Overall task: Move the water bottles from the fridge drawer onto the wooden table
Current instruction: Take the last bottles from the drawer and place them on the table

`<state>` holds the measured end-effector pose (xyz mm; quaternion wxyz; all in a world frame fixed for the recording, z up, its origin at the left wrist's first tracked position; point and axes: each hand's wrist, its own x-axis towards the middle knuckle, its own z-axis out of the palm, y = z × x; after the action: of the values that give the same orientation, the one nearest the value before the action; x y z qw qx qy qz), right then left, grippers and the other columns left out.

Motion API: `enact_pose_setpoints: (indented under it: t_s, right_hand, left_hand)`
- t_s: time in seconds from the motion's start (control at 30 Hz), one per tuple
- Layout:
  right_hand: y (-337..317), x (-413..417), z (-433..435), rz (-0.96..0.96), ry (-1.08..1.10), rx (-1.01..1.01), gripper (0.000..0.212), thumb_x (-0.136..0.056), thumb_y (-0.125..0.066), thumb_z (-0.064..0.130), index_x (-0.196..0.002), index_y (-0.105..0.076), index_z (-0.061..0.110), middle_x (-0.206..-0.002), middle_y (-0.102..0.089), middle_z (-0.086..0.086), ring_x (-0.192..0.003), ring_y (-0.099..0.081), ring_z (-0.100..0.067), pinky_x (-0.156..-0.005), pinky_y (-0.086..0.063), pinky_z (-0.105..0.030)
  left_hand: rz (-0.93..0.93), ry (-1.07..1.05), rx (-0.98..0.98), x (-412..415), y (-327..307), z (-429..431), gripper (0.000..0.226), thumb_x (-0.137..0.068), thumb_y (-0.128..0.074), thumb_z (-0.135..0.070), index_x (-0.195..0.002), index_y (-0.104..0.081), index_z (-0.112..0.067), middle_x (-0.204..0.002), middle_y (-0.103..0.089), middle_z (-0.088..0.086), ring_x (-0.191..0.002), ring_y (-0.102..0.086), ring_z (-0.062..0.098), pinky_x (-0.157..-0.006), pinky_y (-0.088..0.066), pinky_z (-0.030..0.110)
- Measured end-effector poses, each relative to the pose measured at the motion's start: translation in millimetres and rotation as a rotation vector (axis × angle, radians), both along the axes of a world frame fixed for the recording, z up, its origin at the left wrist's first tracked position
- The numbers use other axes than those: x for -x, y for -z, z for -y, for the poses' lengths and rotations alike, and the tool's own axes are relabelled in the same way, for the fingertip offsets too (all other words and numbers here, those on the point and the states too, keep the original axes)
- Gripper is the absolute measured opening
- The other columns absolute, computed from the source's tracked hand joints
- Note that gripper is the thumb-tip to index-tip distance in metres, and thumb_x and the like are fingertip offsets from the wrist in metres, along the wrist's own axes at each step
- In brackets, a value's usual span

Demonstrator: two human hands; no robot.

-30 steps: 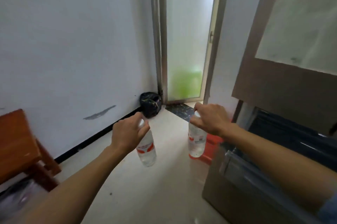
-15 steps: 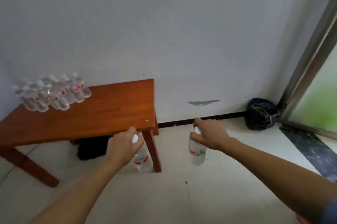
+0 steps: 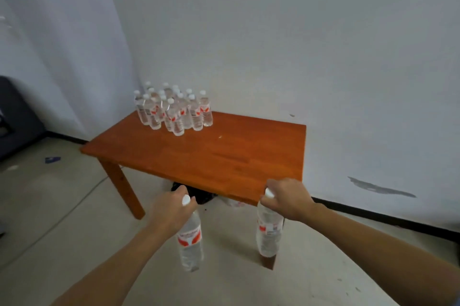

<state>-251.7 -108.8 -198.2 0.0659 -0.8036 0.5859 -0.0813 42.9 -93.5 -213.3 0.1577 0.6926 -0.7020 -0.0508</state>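
A cluster of clear plastic bottles is already standing on the orange-brown wooden counter beyond the hands, while the left hand and right hand are each clamping one more clear, red-labelled bottle, the left's and the right's, by the neck, not yet set down.

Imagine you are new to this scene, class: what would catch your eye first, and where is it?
First, the orange-brown wooden table against the white wall, with a cluster of water bottles standing at its far left corner. Next, in front, the left hand and the right hand each grip a bottle by its neck, hanging below the table's near edge.
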Motion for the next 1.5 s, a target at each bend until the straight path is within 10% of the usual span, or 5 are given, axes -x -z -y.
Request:
enact_pose_setpoints:
  t_s: [1.0, 1.5]
  right_hand:
    - [44.6, -289.5, 533.6, 0.113, -0.015, -0.029, 0.034, -0.091, -0.051, 0.049, -0.114, -0.054, 0.024, -0.110, -0.063, 0.002, -0.083, -0.059, -0.010, -0.070, -0.055, -0.028]
    - [56.1, -368.8, 632.6, 0.019, 0.341, -0.085, 0.027, -0.093, -0.051, 0.045, -0.111, -0.056, 0.026, -0.108, -0.061, 0.006, -0.078, -0.054, -0.007, -0.053, -0.031, -0.014]
  left_hand:
    - [0.005, 0.060, -0.109, -261.0, 23.7, 496.5, 0.018, -0.089, -0.056, -0.044, -0.094, -0.048, -0.029, -0.084, -0.057, -0.012, -0.071, -0.055, 0.003, -0.061, -0.043, 0.017]
    - [0.029, 0.552, -0.095, -329.5, 51.7, 698.0, 0.019, -0.090, -0.050, -0.042, -0.096, -0.055, -0.024, -0.092, -0.062, -0.007, -0.077, -0.054, 0.008, -0.068, -0.044, 0.025]
